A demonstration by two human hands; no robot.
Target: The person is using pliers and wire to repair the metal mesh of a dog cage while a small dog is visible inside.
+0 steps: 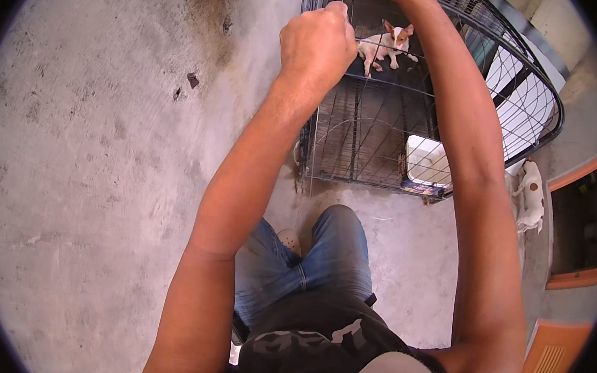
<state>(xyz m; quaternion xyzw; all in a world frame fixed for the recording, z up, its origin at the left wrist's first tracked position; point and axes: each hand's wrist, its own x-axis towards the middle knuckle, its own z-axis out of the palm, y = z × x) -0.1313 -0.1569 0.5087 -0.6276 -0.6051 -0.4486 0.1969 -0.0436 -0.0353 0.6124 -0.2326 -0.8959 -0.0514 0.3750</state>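
A black wire cage (524, 85) stands on the concrete floor ahead of me. Inside it a small white and tan dog (387, 43) lies on a dark mat. My left hand (317, 44) is closed in a fist at the cage's top front edge, apparently pinching a wire. My right arm reaches up over the cage top; its hand is cut off by the upper edge of the picture. A white tray (423, 161) sits in the cage's near right corner.
A second white and tan dog (533, 194) stands outside the cage at its right, beside an orange-framed doorway (579, 279). Stained grey concrete floor (89, 170) spreads to the left. My knees in blue jeans are below the cage.
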